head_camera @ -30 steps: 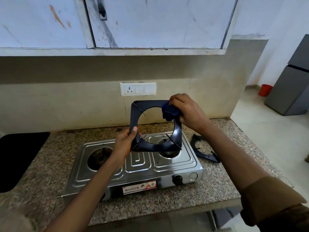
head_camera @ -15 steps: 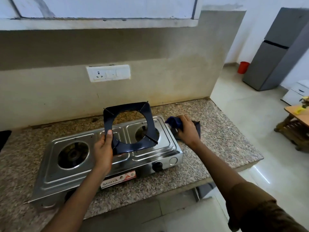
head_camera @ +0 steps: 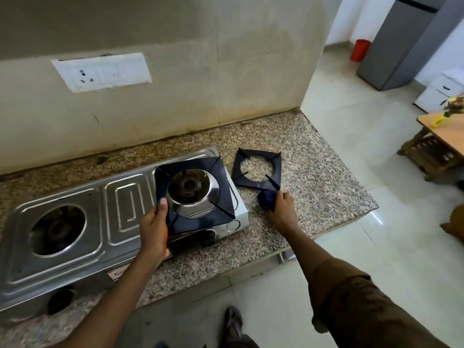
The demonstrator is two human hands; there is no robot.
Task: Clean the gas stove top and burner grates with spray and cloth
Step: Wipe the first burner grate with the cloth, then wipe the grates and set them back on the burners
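Observation:
A steel two-burner gas stove (head_camera: pixel 125 197) lies on the granite counter (head_camera: pixel 313 187). My left hand (head_camera: pixel 154 222) grips the near left edge of a black burner grate (head_camera: pixel 226 204), which lies over the right burner (head_camera: pixel 188 185). The left burner (head_camera: pixel 57 228) is bare. A second black grate (head_camera: pixel 276 169) lies flat on the counter just right of the stove. My right hand (head_camera: pixel 281 209) holds a bunched dark blue cloth (head_camera: pixel 266 197) at that grate's near corner. No spray bottle is in view.
A white socket plate (head_camera: pixel 100 71) is on the wall behind the stove. The counter ends at the right, with tiled floor beyond. A grey fridge (head_camera: pixel 401 41), a red bin (head_camera: pixel 360 50) and a wooden table (head_camera: pixel 442 131) stand farther right.
My left hand has lowered the grate from mid-air onto the right burner. My right hand left that grate and carried the cloth down to the second grate on the counter.

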